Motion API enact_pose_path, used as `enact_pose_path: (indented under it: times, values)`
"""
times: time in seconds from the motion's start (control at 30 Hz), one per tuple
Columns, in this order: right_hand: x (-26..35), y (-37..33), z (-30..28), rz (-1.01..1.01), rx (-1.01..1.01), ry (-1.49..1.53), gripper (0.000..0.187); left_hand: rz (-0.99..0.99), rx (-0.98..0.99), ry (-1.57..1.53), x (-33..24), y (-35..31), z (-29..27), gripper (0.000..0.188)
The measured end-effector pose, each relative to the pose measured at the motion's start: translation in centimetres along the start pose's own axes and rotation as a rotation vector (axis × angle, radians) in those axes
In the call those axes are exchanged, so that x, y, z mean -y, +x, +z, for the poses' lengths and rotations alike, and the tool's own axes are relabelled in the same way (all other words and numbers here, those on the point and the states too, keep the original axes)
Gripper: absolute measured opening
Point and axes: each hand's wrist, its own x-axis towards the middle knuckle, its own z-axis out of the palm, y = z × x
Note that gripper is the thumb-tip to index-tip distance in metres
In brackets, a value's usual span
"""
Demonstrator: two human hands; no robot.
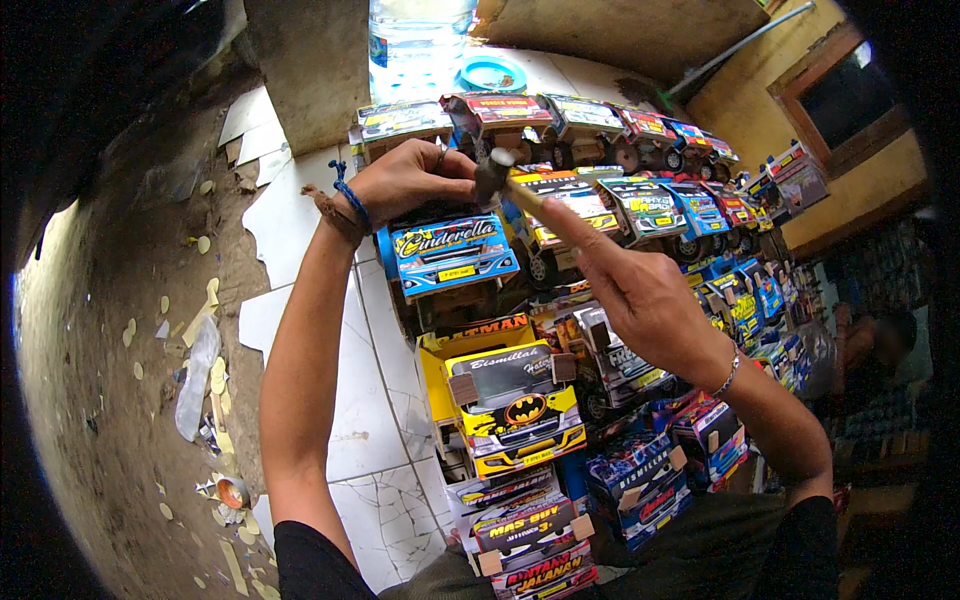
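While right hand (645, 300) grips hammer (494, 172) by wooden handle, head sits just beside fingertips of left hand (415, 182). Left fingers: bent together; whether pinching anything, cannot tell. Blue toy truck (455, 255): just on wearer's side of left hand, front toward wearer. Advisable: short, light taps; fingertips clear of striking face; truck steadied. Surface: cracked white tiles (375, 430), left of and below grip; bare ground (130, 270), farther left, scraps strewn. Room: toy-truck rows (655, 208), right of grip; blue basin (492, 90), beyond; yellowish wall (725, 110), brown-framed window (850, 100), far right beyond.
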Motion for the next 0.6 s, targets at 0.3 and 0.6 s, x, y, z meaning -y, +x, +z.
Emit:
enact_pose_path:
  times: [0.3, 0.6]
  values:
    - [-0.3, -0.2, 0.6, -0.035, -0.103, -0.004, 0.057, -0.038, -0.029, 0.014, -0.4, -0.4, 0.2, 0.028]
    - [-0.9, -0.8, -1.5, -0.107, -0.203, 0.085, 0.059, 0.025, -0.023, 0.095, -0.8, -0.4, 0.6, 0.031]
